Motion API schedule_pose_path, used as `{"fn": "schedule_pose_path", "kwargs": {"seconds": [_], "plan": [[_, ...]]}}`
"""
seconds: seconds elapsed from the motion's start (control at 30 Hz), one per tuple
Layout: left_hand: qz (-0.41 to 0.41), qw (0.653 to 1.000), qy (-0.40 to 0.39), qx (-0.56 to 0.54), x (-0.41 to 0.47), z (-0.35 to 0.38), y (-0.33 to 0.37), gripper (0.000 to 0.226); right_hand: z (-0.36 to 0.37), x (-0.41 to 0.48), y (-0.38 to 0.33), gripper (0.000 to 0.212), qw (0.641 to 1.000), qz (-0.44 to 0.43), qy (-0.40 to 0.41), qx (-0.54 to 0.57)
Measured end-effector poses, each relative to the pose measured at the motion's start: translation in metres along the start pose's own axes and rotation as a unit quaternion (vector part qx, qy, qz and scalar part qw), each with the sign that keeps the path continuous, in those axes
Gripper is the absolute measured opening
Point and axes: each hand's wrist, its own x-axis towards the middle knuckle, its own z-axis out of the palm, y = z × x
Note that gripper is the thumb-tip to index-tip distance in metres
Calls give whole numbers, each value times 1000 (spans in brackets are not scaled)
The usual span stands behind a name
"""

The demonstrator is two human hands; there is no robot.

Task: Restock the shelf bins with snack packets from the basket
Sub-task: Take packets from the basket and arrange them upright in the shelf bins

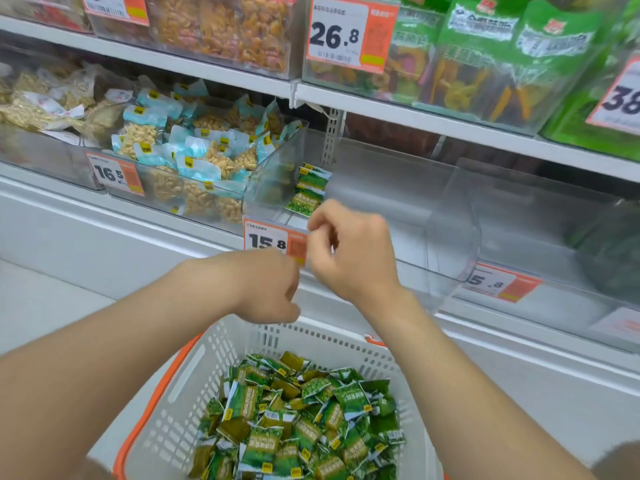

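Note:
A white basket with an orange rim (194, 368) sits low in front of me, heaped with several small green snack packets (298, 420). On the shelf stands a clear plastic bin (450, 237), mostly bare, with a few green packets (308, 190) lying at its back left. My right hand (353, 251) hovers at the bin's front edge, its fingers curled, and no packet shows in it. My left hand (266, 285) is just below and to the left, above the basket's far rim. Its back faces me and its fingers are tucked out of sight.
A price tag reading 15.8 (266, 240) hangs on the bin's front. To the left is a bin of pale blue nut packets (197, 157); to the right, a clear bin with dark green packs (609, 251). Bins on the upper shelf (381, 109) overhang the bin.

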Motion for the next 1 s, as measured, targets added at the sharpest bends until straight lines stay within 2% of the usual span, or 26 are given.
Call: {"fn": "schedule_pose_path", "kwargs": {"seconds": [0.1,0.13,0.2,0.27,0.33,0.47,0.57,0.6,0.67,0.73,0.8,0.87,0.93,1.0], "plan": [[0,992,-124,16,1,30,7,36,7,-43,2,18,995,-76,-65,-13],[6,989,-146,31,3,40,10,35,11,-58,6,20,991,-79,-108,-23],[16,979,-189,76,5,59,17,32,21,-89,18,20,967,-40,-247,-47],[22,964,-236,121,6,77,26,32,28,-117,30,12,914,47,-400,-56],[35,956,-255,142,6,95,33,32,34,-145,40,18,845,102,-519,-72],[49,955,-259,136,2,115,50,33,43,-200,49,37,735,113,-661,-101],[60,959,-251,120,2,120,56,31,55,-227,48,74,621,97,-771,-97],[65,960,-245,116,2,121,57,29,57,-234,46,86,598,78,-791,-102],[70,960,-245,118,2,122,58,29,62,-246,42,93,598,27,-792,-120],[74,959,-246,120,2,122,60,29,65,-257,40,85,616,-17,-775,-138],[77,960,-242,120,3,119,62,29,66,-263,41,70,625,-25,-767,-141],[77,960,-240,119,4,116,62,29,65,-261,44,54,649,20,-752,-116],[72,962,-237,116,5,111,62,29,63,-251,48,53,682,112,-721,-55],[56,964,-233,112,6,102,59,25,58,-229,48,56,726,210,-654,30]]}}
